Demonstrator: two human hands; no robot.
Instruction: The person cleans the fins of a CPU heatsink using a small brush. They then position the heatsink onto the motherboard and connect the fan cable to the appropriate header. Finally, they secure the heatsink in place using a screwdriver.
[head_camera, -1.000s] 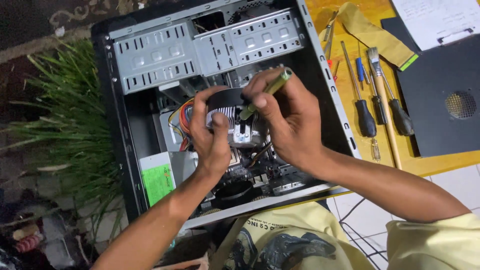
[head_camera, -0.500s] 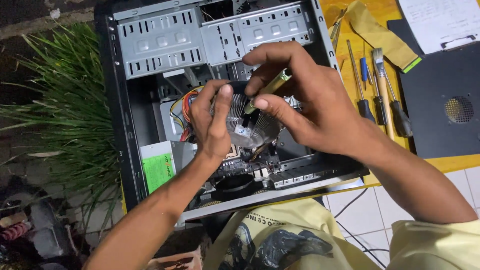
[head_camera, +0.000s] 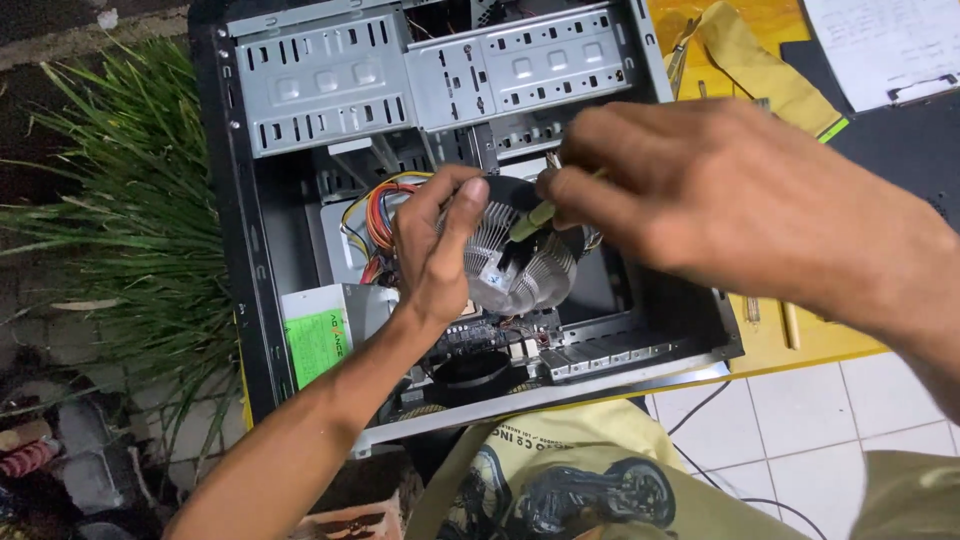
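Observation:
An open computer case (head_camera: 250, 250) lies on its side below me. Inside it sits a round finned metal cooler (head_camera: 515, 270) with a fan hub. My left hand (head_camera: 435, 250) grips the cooler's left edge, fingers curled over the fins. My right hand (head_camera: 680, 190) hovers large and close to the camera above the cooler's right side, pinching a screwdriver with a yellow-green handle (head_camera: 530, 218) whose tip points down into the cooler. Coloured power cables (head_camera: 375, 215) bunch just left of the cooler.
A power supply with a green label (head_camera: 320, 340) sits at the case's lower left. Grey drive bays (head_camera: 400, 70) fill the case's top. A yellow cloth (head_camera: 750, 60) and a clipboard with paper (head_camera: 890, 45) lie on the yellow table at right. A grassy plant (head_camera: 110, 220) stands left.
The view has drawn closer to the case. My right hand rose toward the camera and shifted right with the screwdriver. My left hand stays on the cooler.

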